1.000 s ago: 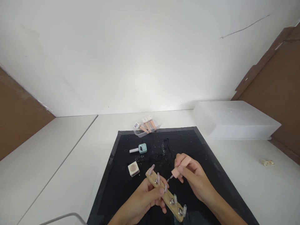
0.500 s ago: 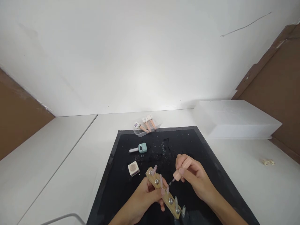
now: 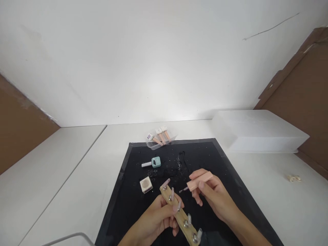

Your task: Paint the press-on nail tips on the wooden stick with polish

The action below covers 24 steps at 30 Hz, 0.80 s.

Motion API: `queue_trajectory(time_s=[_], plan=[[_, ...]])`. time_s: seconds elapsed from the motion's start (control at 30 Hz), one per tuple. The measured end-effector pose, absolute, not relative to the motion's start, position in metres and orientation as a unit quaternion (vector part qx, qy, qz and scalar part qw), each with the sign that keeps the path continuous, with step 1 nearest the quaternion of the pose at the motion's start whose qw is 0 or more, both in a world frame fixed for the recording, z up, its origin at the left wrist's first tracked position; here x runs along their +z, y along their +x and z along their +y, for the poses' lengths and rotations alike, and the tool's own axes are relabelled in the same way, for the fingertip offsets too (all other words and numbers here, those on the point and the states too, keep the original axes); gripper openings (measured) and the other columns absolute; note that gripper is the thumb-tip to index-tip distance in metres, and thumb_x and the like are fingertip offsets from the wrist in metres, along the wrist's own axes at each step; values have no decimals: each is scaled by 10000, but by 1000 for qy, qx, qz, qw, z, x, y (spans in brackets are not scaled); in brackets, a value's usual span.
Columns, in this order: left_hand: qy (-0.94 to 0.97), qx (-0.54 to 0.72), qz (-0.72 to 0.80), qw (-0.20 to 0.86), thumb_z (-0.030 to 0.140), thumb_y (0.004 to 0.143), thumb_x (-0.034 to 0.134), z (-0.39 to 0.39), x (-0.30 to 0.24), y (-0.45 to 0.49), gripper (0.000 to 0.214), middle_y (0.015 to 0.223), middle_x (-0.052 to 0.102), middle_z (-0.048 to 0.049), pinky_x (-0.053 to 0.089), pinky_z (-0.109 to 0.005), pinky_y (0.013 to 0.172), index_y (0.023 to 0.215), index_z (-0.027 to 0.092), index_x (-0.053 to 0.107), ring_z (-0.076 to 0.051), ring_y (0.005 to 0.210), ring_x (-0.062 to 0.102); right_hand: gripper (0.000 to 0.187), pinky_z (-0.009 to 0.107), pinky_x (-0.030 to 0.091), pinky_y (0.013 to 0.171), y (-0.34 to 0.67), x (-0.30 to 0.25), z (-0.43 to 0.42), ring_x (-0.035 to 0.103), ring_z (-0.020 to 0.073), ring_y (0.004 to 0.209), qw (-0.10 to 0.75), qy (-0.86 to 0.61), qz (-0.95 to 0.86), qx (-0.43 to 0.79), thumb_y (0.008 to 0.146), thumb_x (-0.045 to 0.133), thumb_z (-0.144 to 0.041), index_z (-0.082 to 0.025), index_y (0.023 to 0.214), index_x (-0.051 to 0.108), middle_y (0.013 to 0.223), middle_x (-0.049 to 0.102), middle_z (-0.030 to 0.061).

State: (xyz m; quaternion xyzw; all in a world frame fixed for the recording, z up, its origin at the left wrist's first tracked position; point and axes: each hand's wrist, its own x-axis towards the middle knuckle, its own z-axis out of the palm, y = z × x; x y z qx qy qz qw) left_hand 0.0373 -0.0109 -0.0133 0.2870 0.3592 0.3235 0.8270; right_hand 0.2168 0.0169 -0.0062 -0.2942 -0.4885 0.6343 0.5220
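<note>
My left hand [image 3: 160,217] is closed around a wooden nail display stand [image 3: 181,216], a light strip with a row of metal studs. Several clear nail tips [image 3: 172,193] stick up from those studs. Between the fingers of my right hand [image 3: 214,191] is a nail polish brush [image 3: 200,181] with a peach-pink cap handle. Its dark bristle end points left, a little above the strip and apart from the tips. A square white polish bottle [image 3: 146,185] without its cap stands left of the strip. Beyond it lies a teal bottle [image 3: 156,162] with a white cap.
Under my hands spreads a black mat [image 3: 205,153] on the white table [image 3: 84,177]. A clear tray [image 3: 154,147] with several peach-capped bottles sits at its far edge. To the right stand a translucent white bin [image 3: 261,133] and small beige pieces [image 3: 294,178].
My right hand has drawn the brush up and left, off the middle nail tip, and turned it flatter. The strip has tilted slightly in my left hand.
</note>
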Motion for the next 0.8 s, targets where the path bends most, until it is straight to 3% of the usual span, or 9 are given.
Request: queue_trajectory(time_s=[0.13,0.23,0.33,0.5,0.8], plan=[[245,329,330,850,275,704,655,-11,-18,36,184,532,555,9,411,-161,397,770,120,579,-51,412,477,146,221,381,404,213,0,14,512,99,495,483,-211,-487,697,780,627,-335,-212,842,676,778,546,25],[224,334,322,857,256,688,667,-11,-19,36,177,536,570,4,404,-159,377,770,122,586,-51,396,473,166,232,366,417,211,1,14,473,99,484,486,-180,-488,702,759,640,-372,-210,784,669,706,496,3],[214,329,324,860,241,675,676,-11,-19,35,174,518,566,8,411,-158,373,765,118,592,-45,381,457,221,242,355,430,213,0,14,444,110,497,492,-198,-518,672,773,617,-394,-185,707,649,665,476,6],[199,333,314,866,235,661,683,-12,-19,36,172,493,564,20,401,-153,363,758,131,586,-50,374,466,146,247,356,502,215,6,12,442,108,542,451,-257,-576,632,806,593,-335,-198,847,617,734,498,12],[167,336,298,878,232,623,695,-12,-17,38,192,467,538,38,362,-149,344,748,134,588,-50,363,451,115,275,381,591,215,13,12,479,154,653,440,-262,-623,592,807,588,-307,-194,804,612,732,515,23]])
